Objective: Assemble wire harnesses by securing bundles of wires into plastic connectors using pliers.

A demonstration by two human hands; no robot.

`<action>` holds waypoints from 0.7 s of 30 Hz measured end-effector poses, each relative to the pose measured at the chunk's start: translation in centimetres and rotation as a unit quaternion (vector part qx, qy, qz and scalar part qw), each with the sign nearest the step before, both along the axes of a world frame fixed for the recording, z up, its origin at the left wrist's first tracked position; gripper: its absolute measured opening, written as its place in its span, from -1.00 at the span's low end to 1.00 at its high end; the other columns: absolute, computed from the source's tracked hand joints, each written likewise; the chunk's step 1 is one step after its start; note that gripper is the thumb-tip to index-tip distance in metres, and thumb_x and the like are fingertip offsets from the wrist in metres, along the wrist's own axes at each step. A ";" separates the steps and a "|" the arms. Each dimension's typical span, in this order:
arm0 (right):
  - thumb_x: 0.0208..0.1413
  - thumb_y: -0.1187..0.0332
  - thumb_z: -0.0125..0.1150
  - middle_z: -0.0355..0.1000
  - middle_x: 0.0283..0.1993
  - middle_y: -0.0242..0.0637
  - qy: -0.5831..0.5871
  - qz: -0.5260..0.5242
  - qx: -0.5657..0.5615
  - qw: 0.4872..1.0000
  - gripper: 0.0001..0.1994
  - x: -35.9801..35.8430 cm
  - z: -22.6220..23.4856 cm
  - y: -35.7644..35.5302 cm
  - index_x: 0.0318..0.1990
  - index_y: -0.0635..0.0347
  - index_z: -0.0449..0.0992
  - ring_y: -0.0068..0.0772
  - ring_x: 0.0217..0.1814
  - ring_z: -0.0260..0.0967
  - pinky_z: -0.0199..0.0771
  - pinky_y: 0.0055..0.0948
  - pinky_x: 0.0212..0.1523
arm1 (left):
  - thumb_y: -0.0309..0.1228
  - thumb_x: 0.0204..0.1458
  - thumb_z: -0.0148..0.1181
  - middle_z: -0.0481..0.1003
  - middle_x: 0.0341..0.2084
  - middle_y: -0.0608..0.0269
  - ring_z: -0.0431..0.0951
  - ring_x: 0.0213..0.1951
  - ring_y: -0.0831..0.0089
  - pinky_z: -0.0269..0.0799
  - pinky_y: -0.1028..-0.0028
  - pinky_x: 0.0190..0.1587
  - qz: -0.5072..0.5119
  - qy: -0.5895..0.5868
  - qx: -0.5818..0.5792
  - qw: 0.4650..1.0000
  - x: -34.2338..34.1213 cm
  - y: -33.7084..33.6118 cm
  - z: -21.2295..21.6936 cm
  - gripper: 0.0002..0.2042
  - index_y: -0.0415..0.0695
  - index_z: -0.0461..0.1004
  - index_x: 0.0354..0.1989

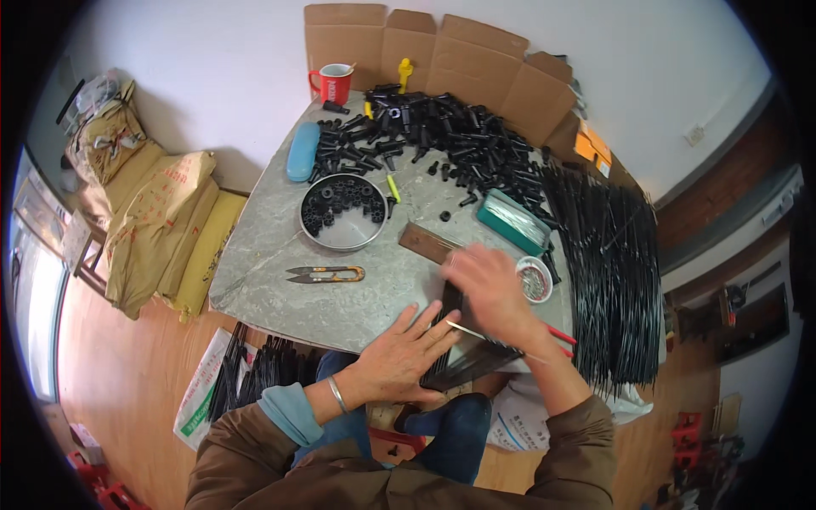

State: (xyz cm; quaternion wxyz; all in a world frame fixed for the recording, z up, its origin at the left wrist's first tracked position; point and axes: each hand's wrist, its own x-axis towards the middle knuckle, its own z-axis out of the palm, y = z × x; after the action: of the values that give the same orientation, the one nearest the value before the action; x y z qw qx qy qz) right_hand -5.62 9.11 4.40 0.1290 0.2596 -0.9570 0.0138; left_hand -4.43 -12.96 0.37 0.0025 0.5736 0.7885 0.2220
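Note:
My left hand (pixel 399 357) lies flat with fingers spread on a bundle of thin black rods (pixel 463 361) at the near edge of the grey table (pixel 263 246). My right hand (pixel 493 293) hovers over the same bundle, fingers curled, and seems to pinch a thin pale stick (pixel 476 333) that crosses the rods. A red-handled tool (pixel 559 336) sticks out beneath the right wrist. A small white dish of metal pins (pixel 535 280) sits just right of the right hand.
A round metal tin of black caps (pixel 343 212), thread snips (pixel 327 274), a wooden strip (pixel 425 242), a green box (pixel 512 221), a blue case (pixel 303 151), a red mug (pixel 333 83), a heap of black plastic parts (pixel 442 127) and long black rods (pixel 608 280) share the table. Sacks (pixel 157 229) stand left.

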 end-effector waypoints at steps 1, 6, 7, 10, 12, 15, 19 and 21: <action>-0.06 0.42 0.12 0.28 0.18 -0.29 0.008 -0.013 -0.002 1.000 -0.60 1.0 -0.6 -0.4 0.03 0.11 0.40 -0.07 0.22 0.17 0.12 -0.03 0.18 | 0.16 -0.14 0.18 0.08 0.31 0.08 -0.07 0.35 0.02 -0.18 -0.03 0.32 0.006 0.019 0.001 1.000 0.1 -0.1 0.1 -0.23 -0.13 0.28 0.19; -0.04 0.24 0.15 0.22 0.21 -0.24 0.028 0.028 0.007 0.999 -0.54 1.5 -1.7 -0.4 0.07 0.14 0.38 -0.05 0.32 0.07 -0.03 0.17 0.26 | -0.03 -0.02 0.17 0.29 0.19 0.33 -0.05 0.35 0.02 -0.37 -0.09 0.33 -0.075 -0.024 0.065 0.995 -0.3 -1.3 2.1 -0.63 0.10 0.54 -0.08; 0.13 0.19 0.04 0.29 0.14 -0.23 0.015 -0.005 -0.007 1.000 -0.61 1.8 -0.5 -0.6 0.07 0.18 0.37 -0.18 0.30 0.14 0.04 -0.01 0.28 | -0.05 0.00 0.16 0.31 0.18 0.26 -0.08 0.37 0.10 -0.32 0.05 0.34 -0.060 -0.037 0.114 0.991 -0.7 -2.0 5.2 -0.62 0.01 0.54 -0.09; 0.25 0.15 -0.06 0.37 0.06 -0.21 -0.388 0.057 -0.449 0.803 -0.64 4.8 2.6 -3.5 0.05 0.22 0.33 -0.31 0.18 0.26 0.19 -0.24 0.22 | -0.23 0.03 0.15 0.38 0.13 0.17 0.13 0.30 0.31 -0.05 0.36 0.27 0.147 -0.472 0.324 0.806 -3.9 -6.7 10.4 -0.70 -0.23 0.56 -0.23; 0.33 0.19 -0.19 0.41 -0.09 -0.23 -0.555 0.157 -0.557 0.598 -0.65 8.9 6.2 -8.1 0.03 0.29 0.32 -0.50 0.01 0.34 0.30 -0.48 0.09 | -0.34 0.02 0.13 0.42 0.05 0.20 0.40 -0.06 0.49 0.22 0.56 -0.02 0.127 -0.060 0.461 0.876 -1.7 -5.1 18.9 -0.74 -0.32 0.53 -0.27; 0.28 0.35 -0.13 0.39 -0.26 -0.34 -0.561 0.093 -0.598 0.565 -0.76 11.1 4.4 -9.0 -0.02 0.30 0.33 -0.60 -0.28 0.37 0.38 -0.56 -0.16 | -0.45 0.01 0.15 0.48 -0.33 0.36 0.41 -0.32 0.64 0.32 0.60 -0.26 0.187 -0.248 0.456 0.834 0.4 -5.5 16.4 -0.80 -0.25 0.54 -0.21; 0.23 0.41 -0.09 0.36 -0.43 -0.44 -0.647 -0.025 -0.471 0.599 -0.84 11.7 0.4 -4.9 -0.13 0.26 0.36 -0.66 -0.56 0.27 0.35 -0.60 -0.48 | -0.39 -0.04 0.05 0.53 -0.53 0.17 0.54 -0.46 0.31 0.44 0.40 -0.35 0.178 -0.218 -0.066 0.957 3.7 -11.3 5.2 -0.84 -0.13 0.57 -0.41; 0.20 0.41 -0.07 0.35 -0.46 -0.45 -0.688 -0.029 -0.398 0.606 -0.86 11.9 -1.4 -4.1 -0.17 0.25 0.38 -0.66 -0.57 0.27 0.35 -0.58 -0.48 | -0.31 -0.12 0.25 0.51 -0.57 0.27 0.51 -0.48 0.30 0.38 0.37 -0.32 0.181 -0.135 0.053 0.973 10.4 -11.4 3.2 -0.88 -0.07 0.57 -0.49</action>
State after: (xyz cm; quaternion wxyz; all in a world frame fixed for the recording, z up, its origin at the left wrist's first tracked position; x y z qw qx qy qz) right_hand 6.26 5.00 2.99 -0.4766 0.0681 -0.6706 0.5644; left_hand 5.99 -24.34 3.58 0.0383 0.3851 0.8587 0.3360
